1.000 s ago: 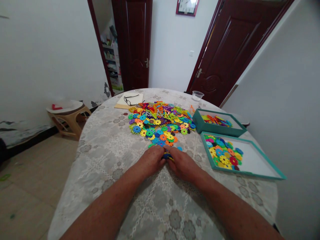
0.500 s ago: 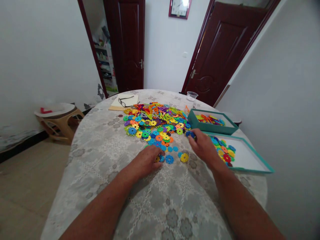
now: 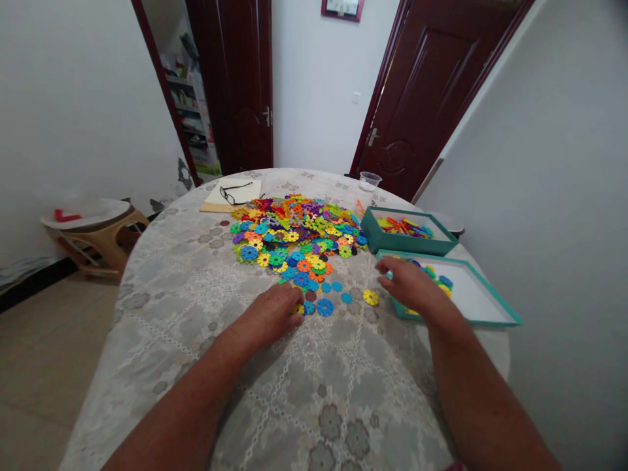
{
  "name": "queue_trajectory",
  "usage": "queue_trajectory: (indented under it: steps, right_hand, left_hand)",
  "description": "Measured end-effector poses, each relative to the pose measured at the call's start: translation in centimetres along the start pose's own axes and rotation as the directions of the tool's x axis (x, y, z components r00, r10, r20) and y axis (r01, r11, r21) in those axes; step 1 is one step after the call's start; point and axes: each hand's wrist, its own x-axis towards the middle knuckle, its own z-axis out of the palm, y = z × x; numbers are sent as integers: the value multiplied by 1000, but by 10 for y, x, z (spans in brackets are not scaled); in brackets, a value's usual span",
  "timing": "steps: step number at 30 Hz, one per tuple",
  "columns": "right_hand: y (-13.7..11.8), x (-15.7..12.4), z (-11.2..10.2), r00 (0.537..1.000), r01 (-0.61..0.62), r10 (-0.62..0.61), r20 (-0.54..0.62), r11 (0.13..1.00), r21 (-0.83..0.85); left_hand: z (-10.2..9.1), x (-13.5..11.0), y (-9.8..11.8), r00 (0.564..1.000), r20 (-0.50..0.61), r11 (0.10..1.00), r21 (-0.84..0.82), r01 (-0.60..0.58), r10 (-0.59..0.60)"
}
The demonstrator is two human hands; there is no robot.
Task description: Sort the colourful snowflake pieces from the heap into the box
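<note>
A heap of colourful notched plastic discs covers the middle of the table. At its near edge my left hand rests on the tablecloth, fingers curled round a yellow disc. Beside those fingertips lie a small blue disc and a larger blue disc. Over the left end of the shallow white, teal-rimmed tray is my right hand, thumb and forefinger apart, with no disc visible between them. It partly hides the tray's discs. A loose yellow disc lies left of it.
Behind the tray stands a teal box with colourful pieces inside. A clear plastic cup is at the far edge. Glasses lie on a notepad at the back left. A stool stands left of the table.
My right hand has moved right from beside the heap to over the tray; the blue disc it held no longer shows. The loose yellow disc lies farther right. My left hand stays put.
</note>
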Motion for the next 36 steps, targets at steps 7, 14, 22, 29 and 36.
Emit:
queue_trajectory:
  steps: [7, 14, 22, 29, 36]
  right_hand:
    - [-28, -5, 27, 965, 5, 30, 260, 991, -135]
    - [-20, 0, 25, 958, 32, 5, 288, 992, -122]
    - [-31, -4, 19, 913, 109, -148, 381, 986, 124]
    - [-52, -2, 33, 932, 234, -301, 203, 926, 297]
    - [-52, 4, 36, 958, 94, -144, 248, 975, 202]
  left_hand:
    - [-6, 0, 9, 998, 22, 998, -26, 59, -59]
    - [-7, 0, 7, 999, 34, 998, -68, 15, -12]
    - [0, 1, -4, 1000, -2, 991, -131, 10, -10]
    - [-5, -5, -10, 999, 46, 998, -64, 7, -4]
    - [-7, -2, -4, 998, 36, 999, -13, 44, -43]
